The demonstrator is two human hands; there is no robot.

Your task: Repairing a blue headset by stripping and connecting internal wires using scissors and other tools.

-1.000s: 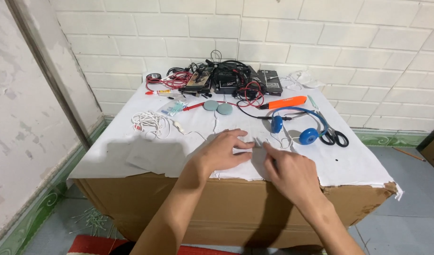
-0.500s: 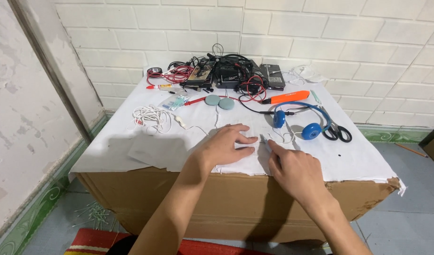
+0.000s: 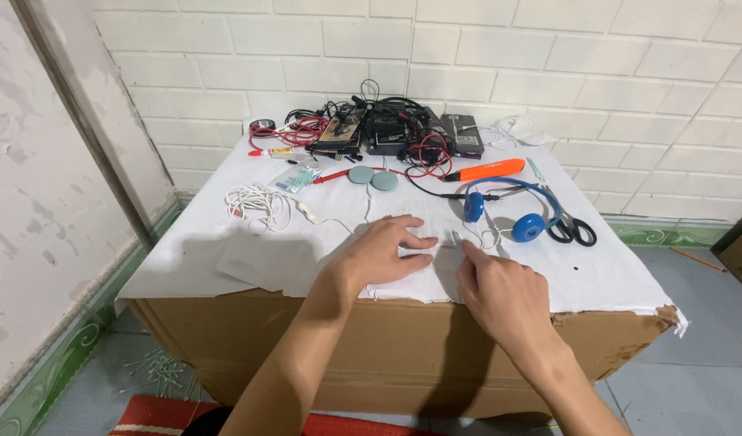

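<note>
My left hand (image 3: 380,253) lies flat, fingers spread, on a white sheet of paper (image 3: 266,262) at the table's front. My right hand (image 3: 500,287) is just to its right, thumb and forefinger pinched on a thin white wire (image 3: 488,239) that runs toward the blue headphones (image 3: 502,215). The fingertips of my two hands are a few centimetres apart.
Black scissors (image 3: 574,232) and an orange tool (image 3: 482,170) lie at the right. Two grey round pads (image 3: 371,178), a coiled white cable (image 3: 256,205) and a heap of black devices with red leads (image 3: 379,129) sit further back. The table is a paper-covered cardboard box (image 3: 371,347) against a brick wall.
Both hands stay at the front of the paper. The right hand's fingertips have drawn slightly left and closer to the left hand; the view has shifted a little.
</note>
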